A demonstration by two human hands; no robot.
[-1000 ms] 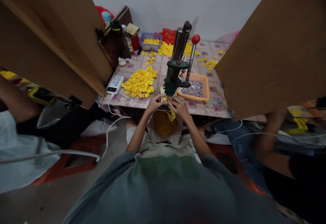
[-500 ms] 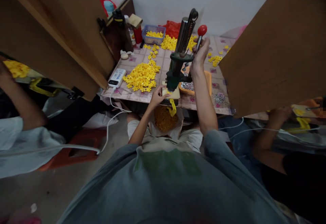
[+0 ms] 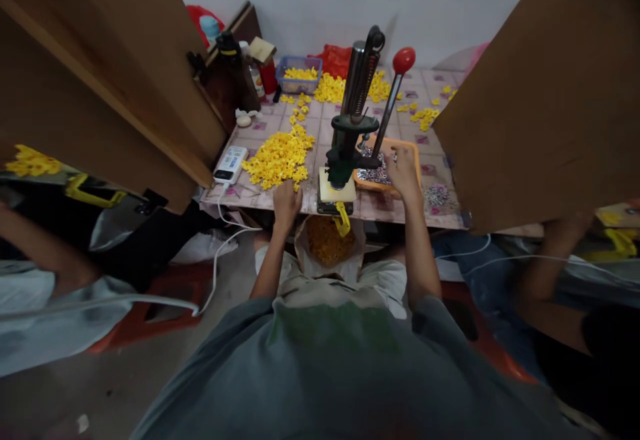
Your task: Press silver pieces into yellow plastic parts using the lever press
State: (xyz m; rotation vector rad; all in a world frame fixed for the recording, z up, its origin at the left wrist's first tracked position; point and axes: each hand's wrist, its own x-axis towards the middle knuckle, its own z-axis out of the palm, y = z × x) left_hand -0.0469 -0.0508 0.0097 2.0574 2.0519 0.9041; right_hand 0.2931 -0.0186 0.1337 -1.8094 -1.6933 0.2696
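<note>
The right hand (image 3: 404,172) is no longer up on the lever with the red knob (image 3: 403,60); it is now low, over the orange tray (image 3: 411,153) of small silver pieces, at its near side. The lever stands free and upright. The left hand (image 3: 287,203) has left the pale block (image 3: 337,191) under the press (image 3: 345,147) and now rests at the near edge of the table (image 3: 400,210), just beside the big heap of yellow pieces (image 3: 278,157). One second ago both hands met together at the foot of the press.
</note>
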